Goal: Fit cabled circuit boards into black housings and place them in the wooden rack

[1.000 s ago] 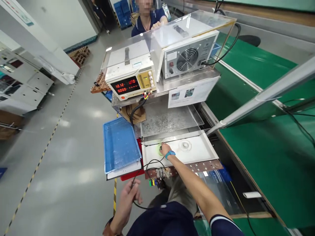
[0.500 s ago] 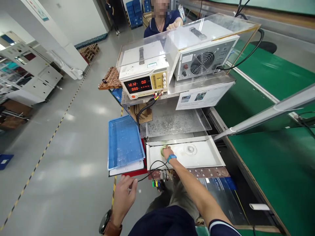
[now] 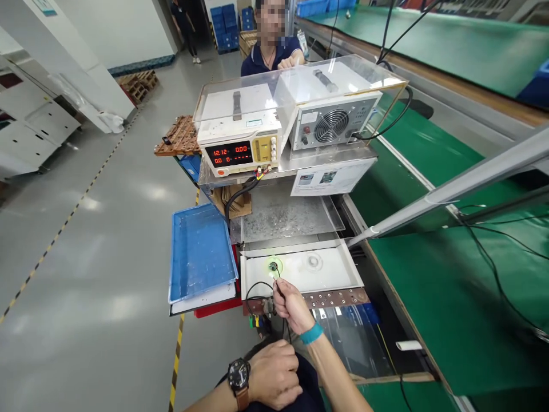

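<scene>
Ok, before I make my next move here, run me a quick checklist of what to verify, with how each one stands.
1. Small round board in the white tray, out of the fingers: ok.
2. Right hand gripping the dark cable: ok.
3. Cable firmly joined to the board: cannot tell, too small to see.
4. Power supply display lit: ok, its top row reads 12.12 and 0.00.
5. Left hand free of things: cannot tell, its palm is hidden.
6. Tray's near edge free of cable: not ok, a cable loop lies across it at the left.
</scene>
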Motion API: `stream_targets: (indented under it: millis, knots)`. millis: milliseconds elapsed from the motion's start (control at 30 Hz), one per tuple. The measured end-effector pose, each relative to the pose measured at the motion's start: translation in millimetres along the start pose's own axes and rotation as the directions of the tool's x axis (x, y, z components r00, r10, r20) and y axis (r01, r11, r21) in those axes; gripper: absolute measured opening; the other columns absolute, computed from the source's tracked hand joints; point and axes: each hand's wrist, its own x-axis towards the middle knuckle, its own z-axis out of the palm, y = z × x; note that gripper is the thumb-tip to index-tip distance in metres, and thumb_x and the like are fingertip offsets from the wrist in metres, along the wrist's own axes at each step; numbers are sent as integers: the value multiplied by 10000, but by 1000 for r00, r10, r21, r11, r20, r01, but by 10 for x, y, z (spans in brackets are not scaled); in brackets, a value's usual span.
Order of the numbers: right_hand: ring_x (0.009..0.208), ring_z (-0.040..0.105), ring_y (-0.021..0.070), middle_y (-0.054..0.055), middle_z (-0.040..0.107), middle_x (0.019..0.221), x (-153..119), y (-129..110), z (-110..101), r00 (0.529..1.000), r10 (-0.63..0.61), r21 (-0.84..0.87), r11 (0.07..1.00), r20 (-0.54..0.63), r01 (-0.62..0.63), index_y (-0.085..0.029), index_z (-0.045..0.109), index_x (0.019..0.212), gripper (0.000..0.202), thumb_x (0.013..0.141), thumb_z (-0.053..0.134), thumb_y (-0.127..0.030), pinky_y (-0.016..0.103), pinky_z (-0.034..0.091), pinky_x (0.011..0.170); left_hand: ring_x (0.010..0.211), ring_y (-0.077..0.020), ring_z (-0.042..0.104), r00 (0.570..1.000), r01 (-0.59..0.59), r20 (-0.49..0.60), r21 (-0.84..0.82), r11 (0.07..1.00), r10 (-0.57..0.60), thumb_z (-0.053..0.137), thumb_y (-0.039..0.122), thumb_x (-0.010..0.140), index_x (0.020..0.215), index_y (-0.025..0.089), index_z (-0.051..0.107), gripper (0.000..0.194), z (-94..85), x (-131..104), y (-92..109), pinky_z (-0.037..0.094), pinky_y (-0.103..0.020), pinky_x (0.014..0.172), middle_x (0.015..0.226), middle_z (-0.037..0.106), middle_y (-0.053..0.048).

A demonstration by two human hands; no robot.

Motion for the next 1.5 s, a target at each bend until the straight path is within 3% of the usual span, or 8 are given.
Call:
stream_targets:
  millis: [100, 233, 267, 333, 633, 833, 1100, 1500]
  knots:
    - [432, 119, 51, -133, 257, 519, -206, -26, -159, 996, -9, -36, 999, -88, 6, -227, 481, 768, 548, 787, 641, -751, 169, 146, 373, 736, -224, 567, 919, 253, -210, -334, 908, -333, 505, 288, 971, 670, 247, 688, 355, -47, 39, 81, 427, -381, 743, 715, 658, -85]
    - [443, 206, 80, -106, 304, 545, -354, 168, -217, 972, -77, -153, 987, -222, 44, -241, 456, 756, 570, 821, 534, -802, 203, 208, 389, 917, -270, 657, 411, 417, -348, -750, 513, -842, 591, 407, 930, 931, 231, 756, 240, -162, 280, -9, 490, -406, 876, 952, 747, -114]
    - [458, 262, 94, -90, 341, 562, -370, 245, -212, 960, -114, -207, 976, -255, 61, -241, 465, 764, 575, 835, 495, -811, 216, 249, 405, 954, -275, 665, 317, 397, -301, -819, 414, -899, 647, 443, 891, 982, 223, 758, 263, -153, 342, -64, 495, -397, 899, 1004, 755, -115]
    - [538, 407, 133, -44, 448, 625, -390, 407, -202, 933, -196, -326, 941, -301, 92, -235, 500, 779, 589, 857, 436, -816, 247, 360, 479, 943, -272, 670, 235, 334, -181, -908, 254, -955, 734, 508, 809, 959, 198, 769, 346, -84, 431, -177, 500, -368, 885, 965, 764, -107]
    - [750, 649, 237, 86, 676, 798, -530, 1079, -412, 906, -286, -683, 731, -311, -4, -231, 583, 850, 463, 982, 338, -601, 310, 462, 702, 666, -151, 604, 118, 184, 174, -971, -151, -978, 841, 649, 610, 730, 136, 707, 544, 556, 331, -401, 486, -275, 651, 713, 684, -44]
    - [680, 686, 264, 112, 715, 748, -498, 1484, -594, 917, -227, -814, 560, -328, -152, -207, 612, 868, 317, 996, 396, -401, 309, 406, 623, 554, -94, 550, 44, 151, 420, -900, -410, -906, 708, 434, 897, 864, 129, 670, 309, 1025, 313, -578, 480, -245, 567, 678, 608, 27]
    - [742, 717, 255, 102, 750, 820, -459, 1594, -708, 929, -218, -883, 432, -299, -183, -203, 633, 919, 302, 1021, 389, -349, 296, 418, 630, 760, -134, 657, 37, 112, 506, -859, -499, -862, 624, 358, 975, 1064, 138, 652, 239, 1222, 334, -664, 581, -296, 678, 958, 685, -32]
    - [744, 716, 242, 98, 753, 833, -472, 1530, -710, 936, -257, -916, 379, -241, -131, -200, 653, 937, 333, 1033, 361, -330, 276, 415, 633, 611, -88, 561, 42, 133, 500, -861, -491, -865, 629, 326, 971, 934, 135, 635, 195, 1254, 262, -694, 501, -228, 563, 795, 619, 21]
